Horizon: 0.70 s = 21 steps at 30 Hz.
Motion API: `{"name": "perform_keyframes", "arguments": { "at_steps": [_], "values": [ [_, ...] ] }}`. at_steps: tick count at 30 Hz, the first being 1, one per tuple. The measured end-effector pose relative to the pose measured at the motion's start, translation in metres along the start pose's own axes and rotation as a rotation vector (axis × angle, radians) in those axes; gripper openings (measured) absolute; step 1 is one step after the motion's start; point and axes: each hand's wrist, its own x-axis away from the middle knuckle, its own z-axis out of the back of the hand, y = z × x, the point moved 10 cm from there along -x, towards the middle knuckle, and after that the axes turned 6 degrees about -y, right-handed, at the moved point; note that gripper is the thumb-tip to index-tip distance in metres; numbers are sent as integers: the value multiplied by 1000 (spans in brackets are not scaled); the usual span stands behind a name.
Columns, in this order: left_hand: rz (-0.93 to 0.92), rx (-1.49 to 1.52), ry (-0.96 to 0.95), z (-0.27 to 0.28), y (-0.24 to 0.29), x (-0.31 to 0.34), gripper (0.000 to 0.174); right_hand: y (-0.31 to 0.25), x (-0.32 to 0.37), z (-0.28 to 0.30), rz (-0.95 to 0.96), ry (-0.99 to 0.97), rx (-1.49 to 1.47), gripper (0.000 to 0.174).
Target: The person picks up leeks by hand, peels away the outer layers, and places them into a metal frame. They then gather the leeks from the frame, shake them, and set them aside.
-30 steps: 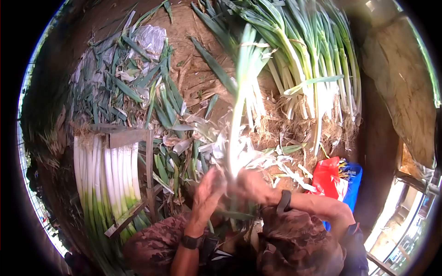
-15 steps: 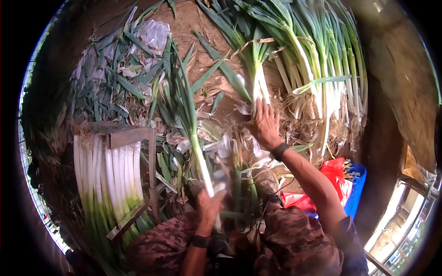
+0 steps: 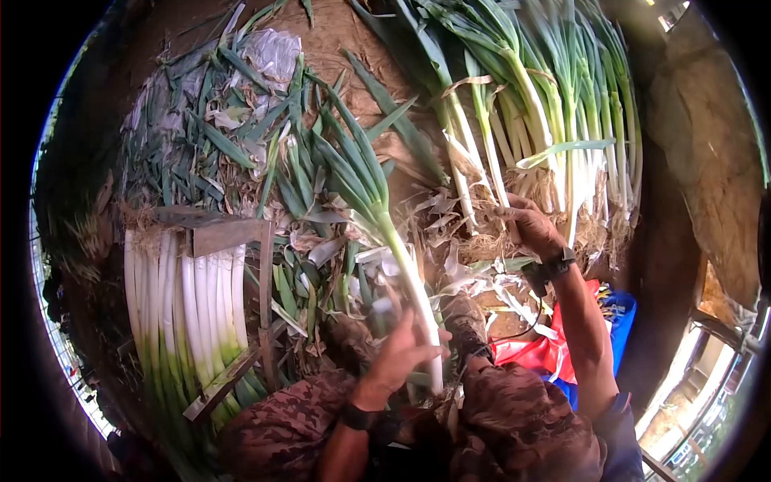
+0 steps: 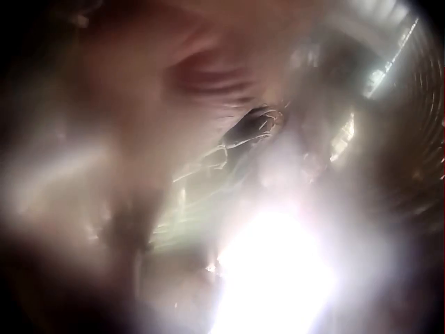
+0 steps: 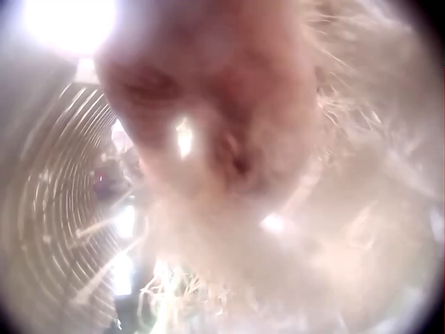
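Note:
In the head view my left hand is at the lower white stalk of a leek, its fingers around it. That leek slants up and left to fanned green leaves. Farther out on the right, my right hand pinches the root end of another leek, which stands beside a tied bunch. In the right wrist view, blurred fingers show close up beside pale, stringy roots. The left wrist view is mostly glare, with part of the left hand at the top.
Rooted leeks stand in a row at the back right. Trimmed leeks lie in a wooden frame at the left. Leaf scraps cover the ground. A red bag and a blue bag are by the right arm.
A second ago both hands were together at one leek's base. The left hand's leek has since swung right. The right hand went out to the bunch and now pinches a leek there.

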Motion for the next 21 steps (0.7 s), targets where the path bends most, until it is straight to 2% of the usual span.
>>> {"name": "perform_keyframes", "arguments": {
  "at_steps": [2,5,7,9,11,13,15,17,18,19,20,21],
  "values": [
    [-25,-66,24,-3,10,1,83,0,6,-2,59,-4,-160,47],
    [-88,-243,83,-4,26,10,85,-5,20,-21,164,7,-228,52],
    [-129,-356,114,2,28,9,87,0,26,-25,152,-50,-220,47],
    [-196,-485,305,36,26,-1,94,24,25,-5,14,94,117,42],
    [-186,-400,332,52,25,-10,96,-1,36,-9,181,203,287,45],
    [-194,-92,302,66,13,-15,93,-8,46,-13,197,166,291,46],
    [-141,-50,265,68,3,-18,92,-4,46,-15,253,175,313,46],
    [-156,19,349,80,-11,-19,92,11,44,-34,175,177,-43,36],
    [-153,21,348,83,-18,-22,92,12,47,-51,141,137,-25,35],
    [-168,9,396,90,-24,-23,81,34,46,-58,79,176,-86,37],
    [-183,-2,440,95,-27,-23,71,40,51,-83,-59,133,93,35],
    [-181,2,424,93,-28,-24,71,52,56,-111,-84,32,242,31]
  ]
}}
